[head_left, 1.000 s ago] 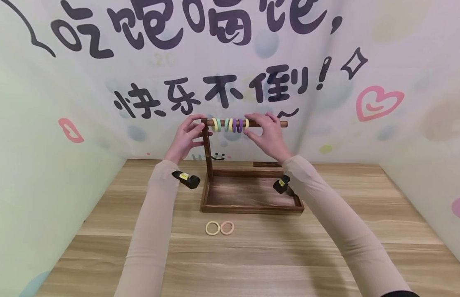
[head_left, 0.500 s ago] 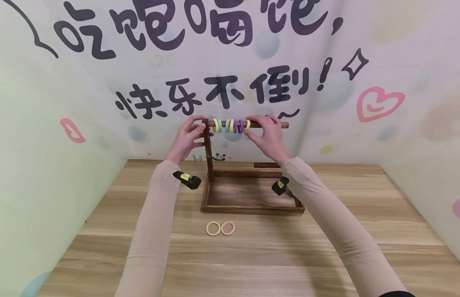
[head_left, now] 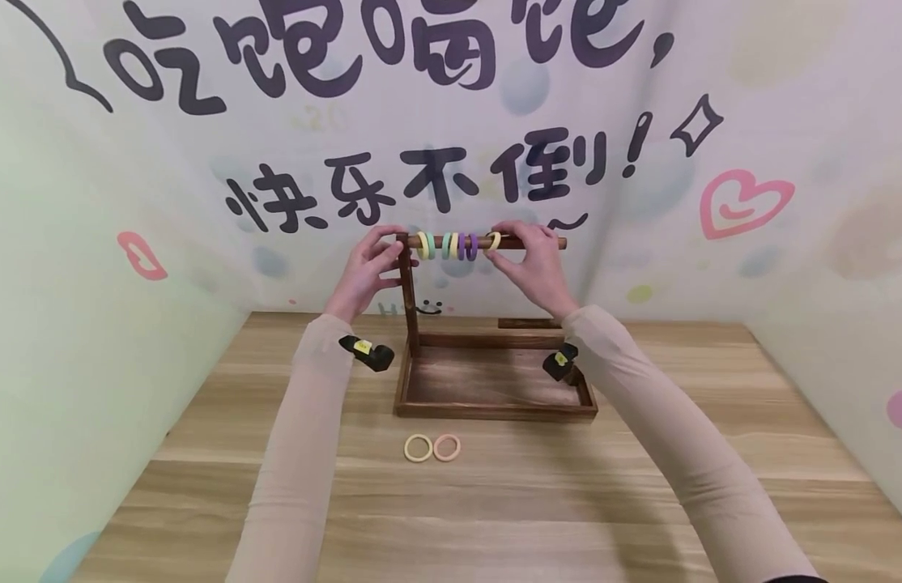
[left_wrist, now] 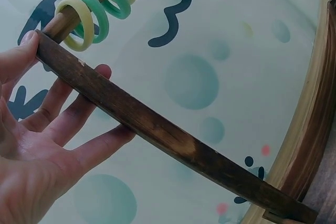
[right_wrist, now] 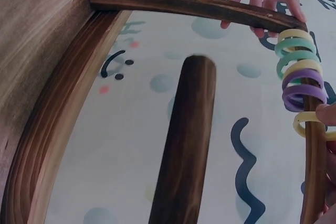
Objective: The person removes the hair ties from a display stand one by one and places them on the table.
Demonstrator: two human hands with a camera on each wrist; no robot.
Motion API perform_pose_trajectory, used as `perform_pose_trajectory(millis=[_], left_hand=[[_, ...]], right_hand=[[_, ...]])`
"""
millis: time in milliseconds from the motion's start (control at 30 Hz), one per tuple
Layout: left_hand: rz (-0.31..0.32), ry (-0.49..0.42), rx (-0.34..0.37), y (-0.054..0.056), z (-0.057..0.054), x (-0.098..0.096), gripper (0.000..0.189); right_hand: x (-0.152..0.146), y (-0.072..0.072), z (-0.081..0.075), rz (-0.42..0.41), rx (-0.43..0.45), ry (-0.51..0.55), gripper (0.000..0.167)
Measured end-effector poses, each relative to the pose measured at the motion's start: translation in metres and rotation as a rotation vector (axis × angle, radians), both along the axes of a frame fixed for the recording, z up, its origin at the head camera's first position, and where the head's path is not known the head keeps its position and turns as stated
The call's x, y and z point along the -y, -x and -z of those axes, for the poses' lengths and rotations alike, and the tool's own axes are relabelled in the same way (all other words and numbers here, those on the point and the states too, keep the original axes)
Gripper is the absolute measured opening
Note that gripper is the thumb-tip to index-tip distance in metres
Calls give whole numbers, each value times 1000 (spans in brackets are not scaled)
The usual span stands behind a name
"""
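My right hand pinches a pale yellow ring between thumb and fingers. That ring hangs around the horizontal wooden rod, slightly tilted. Left of it on the rod are two purple rings, then a yellow, two green rings and another yellow ring closest to the post. My left hand holds the top of the stand's upright post, thumb at the rod's end and fingers against the post's side. In the right wrist view only fingertips of my right hand show.
A wooden tray base carries the post. Behind it, at the right, lies a lower dark bar, partly hidden by my right arm. A yellow ring and a pink ring lie flat on the table in front.
My right hand has shifted slightly right along the rod, taking the pale yellow ring away from the purple ones. My left hand stays at the post.
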State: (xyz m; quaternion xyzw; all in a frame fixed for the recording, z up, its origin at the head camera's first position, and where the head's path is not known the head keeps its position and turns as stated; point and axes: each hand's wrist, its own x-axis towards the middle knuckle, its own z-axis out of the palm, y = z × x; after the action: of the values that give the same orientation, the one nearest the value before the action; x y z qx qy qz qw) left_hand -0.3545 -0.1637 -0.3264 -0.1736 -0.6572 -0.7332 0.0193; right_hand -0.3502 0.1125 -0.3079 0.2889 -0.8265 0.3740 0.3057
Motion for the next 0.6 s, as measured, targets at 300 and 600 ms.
perform_pose_trajectory(millis=[300,600], left_hand=[[-6,-3,9,-1,0,0,19],[-2,-5,-2,0,0,0,20]], right_hand=[[-10,-1,-3,-12,-1,4,36],[-22,-2,-4,-16,-9,11,34]])
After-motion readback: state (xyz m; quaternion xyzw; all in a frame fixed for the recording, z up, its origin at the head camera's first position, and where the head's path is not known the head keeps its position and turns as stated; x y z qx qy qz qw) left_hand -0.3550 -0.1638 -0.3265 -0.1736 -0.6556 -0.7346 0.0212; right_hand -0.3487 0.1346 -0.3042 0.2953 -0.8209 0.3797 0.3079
